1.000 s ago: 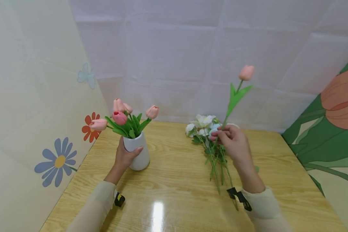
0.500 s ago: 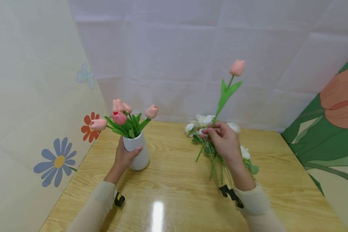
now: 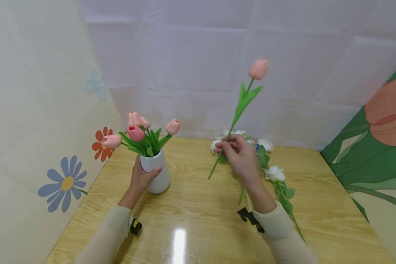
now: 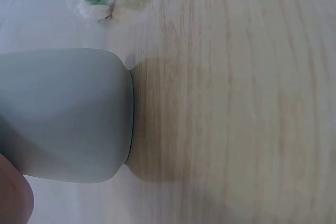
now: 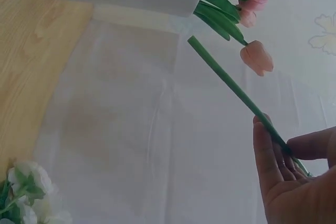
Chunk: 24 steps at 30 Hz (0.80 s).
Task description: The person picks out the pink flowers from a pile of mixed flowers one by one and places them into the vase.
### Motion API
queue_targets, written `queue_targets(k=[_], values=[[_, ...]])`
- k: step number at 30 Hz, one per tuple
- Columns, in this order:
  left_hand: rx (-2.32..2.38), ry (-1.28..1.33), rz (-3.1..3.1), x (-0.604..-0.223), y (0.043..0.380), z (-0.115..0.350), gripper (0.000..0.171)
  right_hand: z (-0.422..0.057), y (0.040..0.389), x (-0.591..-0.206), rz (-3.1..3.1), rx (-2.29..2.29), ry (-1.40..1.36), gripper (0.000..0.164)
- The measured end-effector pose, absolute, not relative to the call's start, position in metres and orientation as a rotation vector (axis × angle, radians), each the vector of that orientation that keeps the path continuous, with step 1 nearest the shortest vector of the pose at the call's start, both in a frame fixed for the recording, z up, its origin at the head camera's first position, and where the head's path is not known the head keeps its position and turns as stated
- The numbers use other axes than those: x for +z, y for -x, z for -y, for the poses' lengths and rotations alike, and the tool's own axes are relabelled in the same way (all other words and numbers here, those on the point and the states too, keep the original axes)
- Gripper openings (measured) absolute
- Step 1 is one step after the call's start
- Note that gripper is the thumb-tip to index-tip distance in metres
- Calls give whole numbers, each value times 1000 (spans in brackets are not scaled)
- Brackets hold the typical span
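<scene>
My left hand (image 3: 143,176) grips a white vase (image 3: 160,176) that stands upright on the left of the wooden table. Several pink tulips (image 3: 136,134) with green leaves fan out of its mouth. Between thumb and fingers, my right hand (image 3: 242,156) pinches the stem of a single pink tulip (image 3: 259,68). That tulip leans with its bloom up to the right and its bare stem end down to the left, to the right of the vase. In the right wrist view the cut stem end (image 5: 194,41) shows near the vase's mouth.
Behind and under the right forearm, white artificial flowers (image 3: 274,173) lie on the table (image 3: 198,220). A white cloth backdrop (image 3: 198,73) closes off the rear. Printed flower panels (image 3: 67,183) flank both sides.
My right hand has moved left with the tulip, away from the white flowers and nearer the vase. My left hand and the vase have stayed in place.
</scene>
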State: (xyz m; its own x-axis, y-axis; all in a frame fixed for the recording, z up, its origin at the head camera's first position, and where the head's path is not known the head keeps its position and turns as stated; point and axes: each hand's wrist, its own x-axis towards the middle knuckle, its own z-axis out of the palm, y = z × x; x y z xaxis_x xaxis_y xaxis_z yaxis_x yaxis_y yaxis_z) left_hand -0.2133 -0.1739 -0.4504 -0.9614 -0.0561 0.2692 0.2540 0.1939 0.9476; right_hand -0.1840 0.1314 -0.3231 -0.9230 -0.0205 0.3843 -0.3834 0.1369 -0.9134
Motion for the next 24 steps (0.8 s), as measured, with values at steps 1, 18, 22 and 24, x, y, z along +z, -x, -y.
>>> queue_targets(k=[1, 18, 22, 24], values=[[-1836, 195, 2227, -447, 211, 173, 86, -128, 184, -323, 2128, 1864, -402, 17], [-1831, 250, 2168, -471, 226, 179, 89, -81, 189, -321, 2045, 1805, -641, 13], [-1818, 255, 2163, -470, 225, 179, 88, -72, 190, -318, 2022, 1812, -676, 12], [-1817, 258, 2161, -470, 225, 179, 88, -68, 190, -317, 2015, 1812, -689, 12]])
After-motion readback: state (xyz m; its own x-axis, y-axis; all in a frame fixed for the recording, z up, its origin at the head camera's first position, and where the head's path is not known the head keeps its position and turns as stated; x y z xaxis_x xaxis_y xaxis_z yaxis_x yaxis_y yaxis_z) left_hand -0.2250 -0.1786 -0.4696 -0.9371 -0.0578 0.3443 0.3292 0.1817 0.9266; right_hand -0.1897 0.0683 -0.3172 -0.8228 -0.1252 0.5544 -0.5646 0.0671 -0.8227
